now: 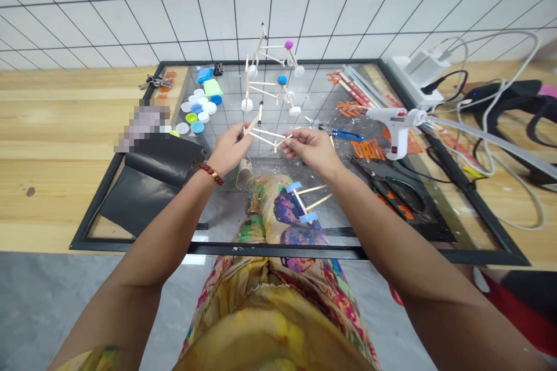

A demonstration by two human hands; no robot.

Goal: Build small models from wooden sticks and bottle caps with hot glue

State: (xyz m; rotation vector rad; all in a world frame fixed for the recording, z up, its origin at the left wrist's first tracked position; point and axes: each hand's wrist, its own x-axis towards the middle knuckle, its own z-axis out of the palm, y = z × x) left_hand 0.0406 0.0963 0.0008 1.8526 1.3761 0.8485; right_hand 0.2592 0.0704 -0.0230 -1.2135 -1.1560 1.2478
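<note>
Head view: L hand (pixel 230 149) & R hand (pixel 311 151) both pinching wooden stick frame (pixel 264 137) by its ends, held over glass-topped table (pixel 65 127). Hot glue gun (pixel 397 127) to frame's R; capped stick models (pixel 261 83) beyond frame.

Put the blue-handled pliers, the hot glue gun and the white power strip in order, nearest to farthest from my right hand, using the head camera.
From the right hand:
1. Blue-handled pliers, just right of it on the glass.
2. White hot glue gun, farther right, near the frame edge.
3. White power strip, farther right and back, beyond the frame.
</note>
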